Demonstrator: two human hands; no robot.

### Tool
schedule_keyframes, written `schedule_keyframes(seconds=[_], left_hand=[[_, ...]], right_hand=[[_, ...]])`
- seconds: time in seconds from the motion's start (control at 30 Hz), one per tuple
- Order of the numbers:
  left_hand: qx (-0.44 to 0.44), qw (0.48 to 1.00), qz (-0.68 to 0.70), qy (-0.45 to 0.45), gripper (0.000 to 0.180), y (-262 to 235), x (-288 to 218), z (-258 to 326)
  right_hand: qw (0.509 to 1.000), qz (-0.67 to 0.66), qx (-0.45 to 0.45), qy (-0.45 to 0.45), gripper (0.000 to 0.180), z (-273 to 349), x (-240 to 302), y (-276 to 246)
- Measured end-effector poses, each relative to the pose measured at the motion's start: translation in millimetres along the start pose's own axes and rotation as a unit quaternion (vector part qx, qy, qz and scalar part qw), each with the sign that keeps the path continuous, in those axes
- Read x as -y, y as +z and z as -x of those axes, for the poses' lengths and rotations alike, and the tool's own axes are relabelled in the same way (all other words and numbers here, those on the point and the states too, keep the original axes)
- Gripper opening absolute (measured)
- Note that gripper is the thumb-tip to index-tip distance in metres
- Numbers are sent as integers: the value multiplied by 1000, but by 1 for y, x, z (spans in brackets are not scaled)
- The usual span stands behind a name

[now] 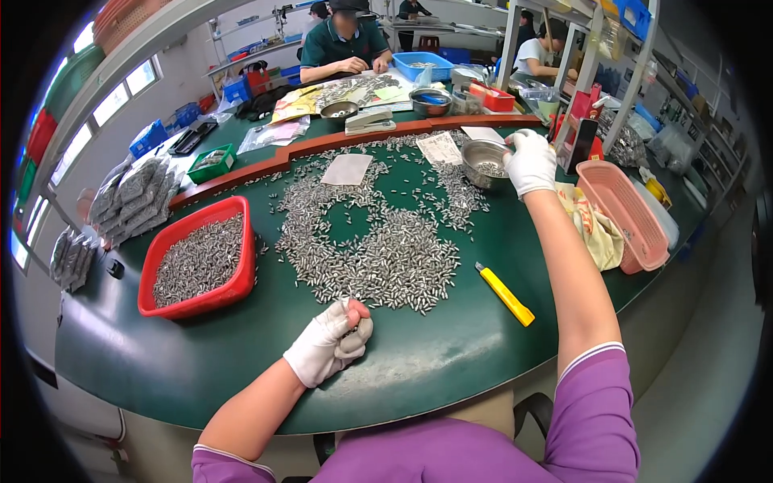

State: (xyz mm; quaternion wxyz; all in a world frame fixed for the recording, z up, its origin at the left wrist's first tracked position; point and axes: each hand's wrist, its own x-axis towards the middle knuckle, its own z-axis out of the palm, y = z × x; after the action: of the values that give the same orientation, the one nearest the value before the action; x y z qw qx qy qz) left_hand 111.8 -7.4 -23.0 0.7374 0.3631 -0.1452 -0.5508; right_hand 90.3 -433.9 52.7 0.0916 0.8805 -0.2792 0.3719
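Note:
My left hand (334,340), in a white glove with bare fingertips, is closed at the near edge of a spread of small silvery metal pieces (403,258). Its curled fingers hide most of what they hold. My right hand (531,163), gloved the same way, reaches out to the right rim of a steel bowl (483,179) with metal pieces inside. Its fingers are bent together over the rim; whether they grip the bowl or a small piece is hidden. A red plastic basket (248,262) full of the same pieces stands to the left.
A yellow utility knife (506,296) lies right of the pieces. Beyond it are a cloth (592,221) and a pink basket (624,213). Filled plastic bags (133,201) are stacked at left. A brown wooden strip (322,143) borders the far side; a person (342,48) sits beyond.

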Motion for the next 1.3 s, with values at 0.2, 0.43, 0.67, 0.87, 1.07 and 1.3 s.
schedule_keyframes(seconds=[0.2, 0.43, 0.67, 0.87, 1.07, 1.3], left_hand=[[21, 1000, 15, 4, 17, -3, -3, 2], [11, 998, 61, 21, 16, -3, -2, 3], [-14, 999, 13, 26, 21, 0, -5, 3], [-45, 999, 4, 30, 23, 3, -3, 5], [-67, 997, -23, 32, 25, 3, -1, 7], [-61, 997, -18, 41, 23, 3, -1, 9]], right_hand=[[946, -262, 86, -169, 14, 56, 90, -44], [903, -280, 234, -225, 9, 132, 122, -91], [882, -337, 219, -245, 8, 154, 123, -80], [869, -346, 213, -281, 10, 166, 131, -78], [881, -319, 204, -284, 10, 172, 136, -71], [874, -321, 200, -306, 9, 170, 137, -73]])
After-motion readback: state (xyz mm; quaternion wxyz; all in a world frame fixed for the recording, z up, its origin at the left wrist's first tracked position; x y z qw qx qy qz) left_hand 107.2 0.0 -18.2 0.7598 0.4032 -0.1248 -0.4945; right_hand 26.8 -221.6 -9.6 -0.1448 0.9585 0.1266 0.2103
